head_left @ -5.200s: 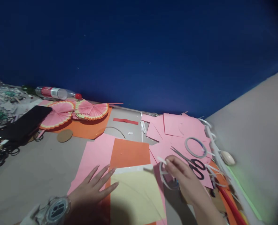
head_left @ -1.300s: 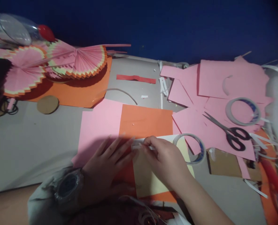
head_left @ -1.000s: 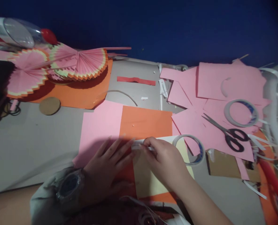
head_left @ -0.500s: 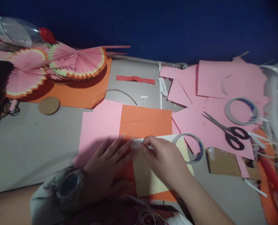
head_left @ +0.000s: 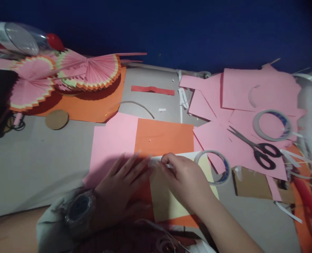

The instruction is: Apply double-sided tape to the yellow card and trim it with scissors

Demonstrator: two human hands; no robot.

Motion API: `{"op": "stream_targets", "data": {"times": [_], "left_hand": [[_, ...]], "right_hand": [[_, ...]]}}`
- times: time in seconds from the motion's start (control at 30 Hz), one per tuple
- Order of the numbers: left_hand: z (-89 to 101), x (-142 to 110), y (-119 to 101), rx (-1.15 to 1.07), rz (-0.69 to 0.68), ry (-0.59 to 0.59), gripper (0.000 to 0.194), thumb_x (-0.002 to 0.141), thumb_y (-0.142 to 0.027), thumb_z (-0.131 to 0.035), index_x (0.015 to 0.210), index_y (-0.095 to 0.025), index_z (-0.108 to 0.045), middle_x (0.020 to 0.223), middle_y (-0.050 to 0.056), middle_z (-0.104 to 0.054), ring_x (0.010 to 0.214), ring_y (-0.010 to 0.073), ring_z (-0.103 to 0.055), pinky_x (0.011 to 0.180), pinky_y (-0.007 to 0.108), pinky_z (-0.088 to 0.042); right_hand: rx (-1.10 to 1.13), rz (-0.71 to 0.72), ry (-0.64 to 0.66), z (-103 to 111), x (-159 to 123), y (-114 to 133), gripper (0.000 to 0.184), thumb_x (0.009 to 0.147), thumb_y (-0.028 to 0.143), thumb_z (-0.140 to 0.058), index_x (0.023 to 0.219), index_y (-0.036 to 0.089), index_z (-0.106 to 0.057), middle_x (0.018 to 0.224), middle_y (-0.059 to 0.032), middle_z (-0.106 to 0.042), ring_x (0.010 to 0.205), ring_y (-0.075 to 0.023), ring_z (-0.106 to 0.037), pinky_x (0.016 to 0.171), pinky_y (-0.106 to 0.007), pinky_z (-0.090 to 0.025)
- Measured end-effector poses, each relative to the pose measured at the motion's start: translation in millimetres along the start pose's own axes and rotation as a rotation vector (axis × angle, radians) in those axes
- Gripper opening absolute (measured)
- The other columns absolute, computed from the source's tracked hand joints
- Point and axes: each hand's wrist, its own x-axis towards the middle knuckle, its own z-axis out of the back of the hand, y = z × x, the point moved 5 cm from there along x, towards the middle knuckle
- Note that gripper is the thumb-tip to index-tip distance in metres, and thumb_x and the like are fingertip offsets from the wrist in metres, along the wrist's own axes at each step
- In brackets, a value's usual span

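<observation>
My left hand [head_left: 121, 191] lies flat with its fingers spread, pressing on pink paper [head_left: 114, 140] and an orange sheet [head_left: 163, 137]. A pale yellow sheet [head_left: 169, 200] rests over the orange one. Along the yellow sheet's upper edge runs a white strip of tape [head_left: 156, 161]. Thumb and forefinger of my right hand [head_left: 187, 179] pinch at that strip; the exact grip is partly hidden. Just right of this hand, a tape roll [head_left: 226, 168] overlaps the yellow sheet's edge.
Black-handled scissors [head_left: 256, 147] and a second tape roll [head_left: 256, 123] lie on cut pink paper [head_left: 251, 88] at right. Pleated paper fans [head_left: 98, 72] and a red-capped bottle [head_left: 21, 37] sit at far left. A cardboard disc [head_left: 56, 119] and a red strip [head_left: 153, 90] are also there.
The view has shifted very slightly. Both hands stay in the same place on the papers, with the right still pinching at the strip.
</observation>
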Motion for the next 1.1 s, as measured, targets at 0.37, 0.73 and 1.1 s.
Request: {"op": "stream_targets", "data": {"times": [0.37,0.73,1.1], "left_hand": [[0.7,-0.8,-0.7,0.005,0.007,0.004,0.075,0.085,-0.064,-0.027,0.142,-0.014,-0.023,0.148,0.005,-0.02,0.134,0.0304,-0.017,0.108,0.047,-0.004],[2.8,0.9,-2.6,-0.013,0.026,0.01,0.073,0.083,-0.066,-0.03,0.141,-0.021,-0.027,0.147,0.005,-0.022,0.134,0.0304,-0.016,0.107,0.048,-0.008],[1.5,0.0,-1.9,-0.021,0.031,-0.001,0.075,0.081,-0.066,-0.033,0.14,-0.019,-0.03,0.148,0.006,-0.02,0.133,0.0317,-0.017,0.107,0.049,-0.007]], "right_hand": [[-0.031,-0.011,-0.002,-1.7,0.3,1.0,0.018,0.089,0.031,-0.046,0.076,0.019,-0.047,0.064,0.0035,-0.052,0.059,-0.0112,-0.045,0.055,-0.024,-0.022],[-0.034,-0.019,-0.004,-1.4,0.7,0.7,0.018,0.088,0.03,-0.048,0.074,0.018,-0.048,0.062,0.0034,-0.052,0.057,-0.0107,-0.044,0.053,-0.025,-0.022],[-0.026,-0.016,0.007,0.4,1.0,3.3,0.017,0.088,0.028,-0.049,0.075,0.018,-0.05,0.064,0.0019,-0.054,0.059,-0.0114,-0.045,0.054,-0.025,-0.023]]}}
